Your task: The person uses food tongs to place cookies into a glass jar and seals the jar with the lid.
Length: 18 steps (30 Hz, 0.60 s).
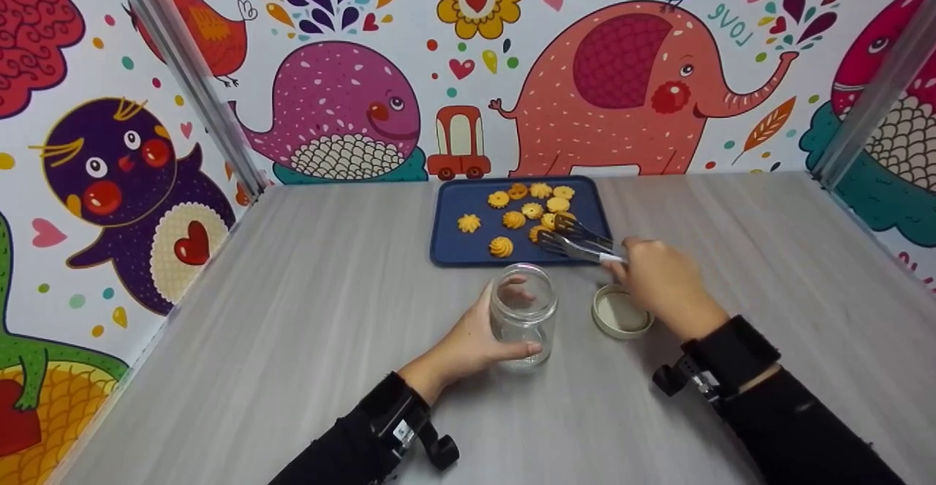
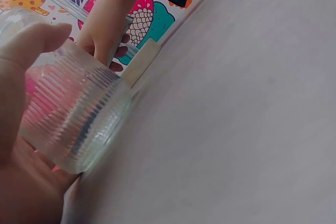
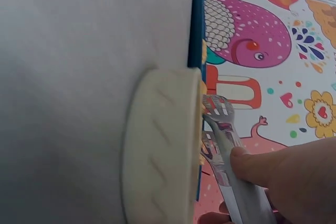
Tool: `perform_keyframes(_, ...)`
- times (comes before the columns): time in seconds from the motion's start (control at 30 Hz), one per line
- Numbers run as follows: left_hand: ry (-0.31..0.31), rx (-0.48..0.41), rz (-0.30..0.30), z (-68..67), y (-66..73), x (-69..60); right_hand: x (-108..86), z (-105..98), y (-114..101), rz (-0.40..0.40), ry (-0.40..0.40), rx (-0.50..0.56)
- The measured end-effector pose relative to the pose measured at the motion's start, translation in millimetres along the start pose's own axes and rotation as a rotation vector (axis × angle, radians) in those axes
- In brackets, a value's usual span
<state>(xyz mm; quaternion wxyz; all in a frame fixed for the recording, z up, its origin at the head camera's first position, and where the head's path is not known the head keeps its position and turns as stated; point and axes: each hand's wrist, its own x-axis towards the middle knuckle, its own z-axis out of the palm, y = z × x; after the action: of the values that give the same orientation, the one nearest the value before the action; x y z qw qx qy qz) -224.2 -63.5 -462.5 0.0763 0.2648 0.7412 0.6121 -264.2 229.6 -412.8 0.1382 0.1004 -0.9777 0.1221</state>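
Note:
My left hand point(image 1: 472, 339) grips a clear glass jar point(image 1: 525, 317), thumb across its near side and fingers round the back. The jar stands open-topped, and no cookies show inside it. In my right hand point(image 1: 662, 280) is a pair of metal tongs point(image 1: 585, 251) with fork-like ends. Those tips are over the right front of a blue tray point(image 1: 453, 251), among the cookies point(image 1: 513, 219). Whether they pinch a cookie cannot be told. Below the right hand lies a cream jar lid point(image 1: 621, 312), its hollow side up; the right wrist view shows the lid's ridged edge point(image 3: 160, 145) close up.
Several golden cookies of differing shapes are spread on the tray, mostly toward its right. Behind the tray rises a wall point(image 1: 468, 68) printed with cartoon animals. A metal post point(image 1: 186, 68) stands at the left corner, another point(image 1: 870, 83) at the right. The table point(image 1: 329, 309) is grey.

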Motion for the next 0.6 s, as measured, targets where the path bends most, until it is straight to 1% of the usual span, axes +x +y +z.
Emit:
perform_keyframes(0.17, -0.001, 0.006, -0.002, -0.2, -0.1, -0.2, 0.4, 8.8, -7.2, -0.001, 0.02, 0.004)
perform_keyframes(0.33, -0.003, 0.011, -0.013, -0.7, 0.1, -0.9, 5.3, 16.3, -16.6, -0.017, 0.03, -0.001)
perform_keyframes(0.6, -0.001, 0.014, -0.02, -0.7, -0.1, -0.1, 9.6, 20.0, -20.3, -0.004, 0.035, -0.033)
